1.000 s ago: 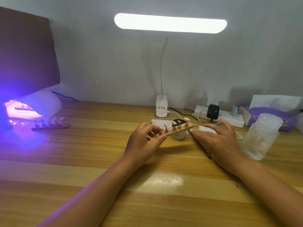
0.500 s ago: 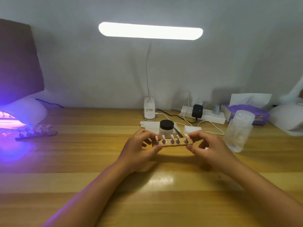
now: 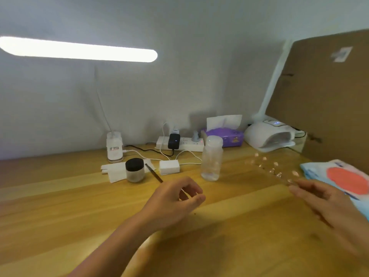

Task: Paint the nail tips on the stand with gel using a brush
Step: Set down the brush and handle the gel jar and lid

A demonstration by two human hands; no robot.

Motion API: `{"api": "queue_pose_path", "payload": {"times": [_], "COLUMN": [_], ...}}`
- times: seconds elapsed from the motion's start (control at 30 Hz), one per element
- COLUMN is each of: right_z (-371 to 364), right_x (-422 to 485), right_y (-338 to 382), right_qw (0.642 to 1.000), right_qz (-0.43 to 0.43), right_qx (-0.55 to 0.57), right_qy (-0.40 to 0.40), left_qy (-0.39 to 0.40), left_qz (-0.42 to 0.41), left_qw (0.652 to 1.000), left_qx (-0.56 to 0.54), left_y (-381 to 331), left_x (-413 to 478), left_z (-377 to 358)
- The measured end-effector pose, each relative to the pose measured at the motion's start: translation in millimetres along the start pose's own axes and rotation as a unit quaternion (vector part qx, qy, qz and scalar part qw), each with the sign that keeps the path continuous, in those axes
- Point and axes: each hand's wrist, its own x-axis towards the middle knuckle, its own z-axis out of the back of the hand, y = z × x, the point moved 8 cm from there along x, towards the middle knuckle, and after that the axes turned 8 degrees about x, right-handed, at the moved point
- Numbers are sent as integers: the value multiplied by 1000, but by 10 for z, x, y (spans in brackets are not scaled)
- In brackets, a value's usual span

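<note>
Two hands in play: the right hand (image 3: 327, 202) pinches one end of the stand (image 3: 273, 171), which juts out, badly blurred, over the table (image 3: 60, 216) toward the curing lamp (image 3: 269, 137) at the far right. Gripped only at its end, the stand could tip or swing, smearing the nail tips (image 3: 276, 163). Nearby, the clear bottle (image 3: 211, 157) looks easy to knock over. Beside it sit the black-lidded jar (image 3: 134, 169) and the brush (image 3: 153, 172). The left hand (image 3: 175, 200) hovers loosely curled, holding nothing.
</note>
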Motion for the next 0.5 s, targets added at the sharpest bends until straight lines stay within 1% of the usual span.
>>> {"api": "queue_pose_path", "payload": {"times": [0.07, 0.13, 0.2, 0.3, 0.4, 0.5], "right_z": [290, 381, 354, 221, 152, 142], "right_x": [200, 422, 682, 1078, 1417, 1680], "right_y": [-125, -233, -333, -410, -432, -578], "right_qw": [996, 988, 979, 964, 944, 919], "right_qz": [-13, -25, -41, -57, -67, -111], "right_qx": [12, 37, 71, 114, 131, 166], "right_qy": [-92, -150, -187, -234, -296, -339], "left_qy": [9, 16, 16, -10, -50, -44], "left_qz": [-12, -12, -6, 18, 48, 60], "left_qw": [1000, 999, 998, 997, 993, 988], "left_qx": [-12, -39, -64, -76, -96, -138], "left_y": [-236, -438, -577, -582, -439, -370], "left_x": [270, 521, 722, 900, 971, 1056], "left_z": [-314, -648, -954, -1217, -1262, -1274]}}
